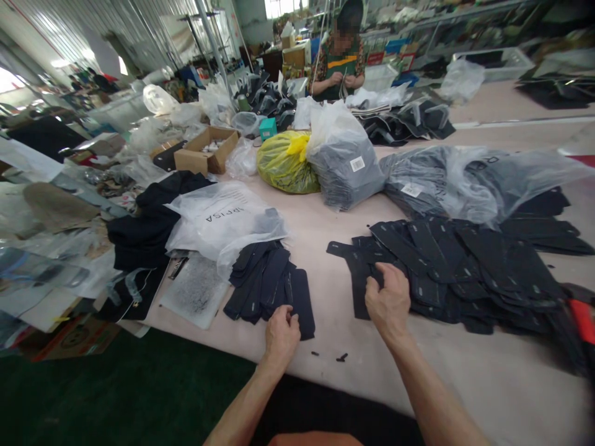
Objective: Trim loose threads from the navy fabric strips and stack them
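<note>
My left hand (281, 334) rests at the near edge of a small fan of dark fabric pieces (264, 282), its slightly bent fingers on the rightmost piece (303, 303). A small gap shows between thumb and forefinger. My right hand (389, 300) is over the left end of a larger spread of dark cut pieces (446, 266), nearest to a piece with a side tab (357, 282). Its thumb and forefinger are apart, and nothing shows between them. Several pieces carry small pale marks. Under my right palm the fabric is hidden.
A white plastic bag (227, 220) lies behind the small fan, beside a speckled board (198, 291). Farther back are a yellow bag (283, 164), bagged dark stacks (346, 164) and a cardboard box (207, 148). Small black scraps (342, 357) lie near the table's front edge. A co-worker (341, 62) sits opposite.
</note>
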`<state>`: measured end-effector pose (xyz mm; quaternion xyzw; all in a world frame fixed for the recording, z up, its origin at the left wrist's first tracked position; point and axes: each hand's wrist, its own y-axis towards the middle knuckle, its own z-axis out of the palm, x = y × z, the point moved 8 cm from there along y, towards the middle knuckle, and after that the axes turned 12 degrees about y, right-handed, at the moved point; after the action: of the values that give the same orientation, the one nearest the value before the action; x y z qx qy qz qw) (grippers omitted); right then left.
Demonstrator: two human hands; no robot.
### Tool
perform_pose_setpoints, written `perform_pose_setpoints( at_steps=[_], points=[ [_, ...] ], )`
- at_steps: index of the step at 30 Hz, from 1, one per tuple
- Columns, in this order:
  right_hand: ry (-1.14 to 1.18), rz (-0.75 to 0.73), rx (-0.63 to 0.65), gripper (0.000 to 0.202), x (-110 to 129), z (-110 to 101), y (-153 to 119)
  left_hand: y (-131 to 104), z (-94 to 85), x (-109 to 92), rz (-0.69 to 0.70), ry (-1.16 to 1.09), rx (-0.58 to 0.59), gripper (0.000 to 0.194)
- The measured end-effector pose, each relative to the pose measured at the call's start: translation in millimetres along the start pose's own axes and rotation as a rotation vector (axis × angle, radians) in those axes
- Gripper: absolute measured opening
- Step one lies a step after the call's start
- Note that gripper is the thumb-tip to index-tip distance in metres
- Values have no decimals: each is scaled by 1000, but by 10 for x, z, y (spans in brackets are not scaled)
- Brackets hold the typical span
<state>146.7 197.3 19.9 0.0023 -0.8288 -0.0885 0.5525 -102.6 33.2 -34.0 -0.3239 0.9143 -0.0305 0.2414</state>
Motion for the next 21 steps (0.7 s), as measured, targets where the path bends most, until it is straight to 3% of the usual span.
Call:
perform_pose_setpoints(
  at_steps=[2, 5, 8, 14, 21],
  points=[
    [-74, 18, 185, 35, 30, 278, -138, 4, 29, -10, 14, -3, 2, 22],
    [-57, 227, 497, 35, -91, 841, -549, 21, 76, -2, 8, -34, 6, 24],
    [-22, 281, 562, 36, -115, 1169, -820, 37, 103, 12, -10, -55, 32, 27],
    [89, 310, 574, 38, -147, 1314, -863, 15, 30, -87, 14, 6, 28, 33],
    [285, 317, 778, 37, -56, 1452, -973, -16, -9, -201, 36, 78, 46, 40]
  ],
)
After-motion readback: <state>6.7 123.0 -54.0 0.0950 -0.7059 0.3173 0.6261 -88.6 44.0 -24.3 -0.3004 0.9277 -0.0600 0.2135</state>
